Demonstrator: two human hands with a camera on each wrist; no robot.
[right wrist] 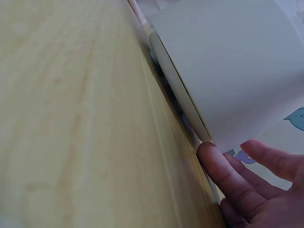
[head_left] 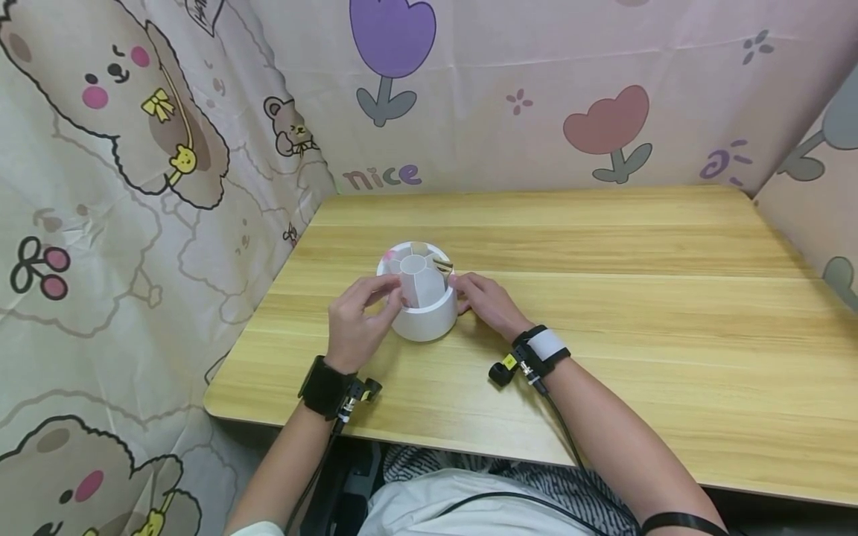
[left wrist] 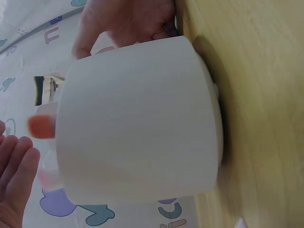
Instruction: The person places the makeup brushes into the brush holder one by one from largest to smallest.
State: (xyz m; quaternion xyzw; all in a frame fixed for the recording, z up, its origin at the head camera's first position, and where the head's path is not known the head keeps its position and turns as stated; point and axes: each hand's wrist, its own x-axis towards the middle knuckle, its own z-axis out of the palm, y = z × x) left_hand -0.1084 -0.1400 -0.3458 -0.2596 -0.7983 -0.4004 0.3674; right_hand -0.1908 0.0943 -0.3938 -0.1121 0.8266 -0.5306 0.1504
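A white round desk organizer (head_left: 425, 324) with fan-shaped compartments stands on the table. Dark-tipped brushes (head_left: 443, 264) poke out at its right back. An orange-tipped item (left wrist: 42, 126), blurred, sticks up from its top in the left wrist view. My left hand (head_left: 358, 316) is at the organizer's front left, thumb and forefinger close to the rim. Seen from the left wrist, that left hand (left wrist: 16, 183) has its fingers extended, a small gap from the orange tip. On the other side, my right hand (head_left: 492, 301) touches the organizer's lower edge with mostly straight fingers (right wrist: 228, 178).
The wood-grain table (head_left: 623, 335) stretches wide to the right of the organizer. A printed curtain (head_left: 482, 141) hangs behind it and along the left side. Black cables (head_left: 566, 424) run from both wrist cameras toward the person's lap.
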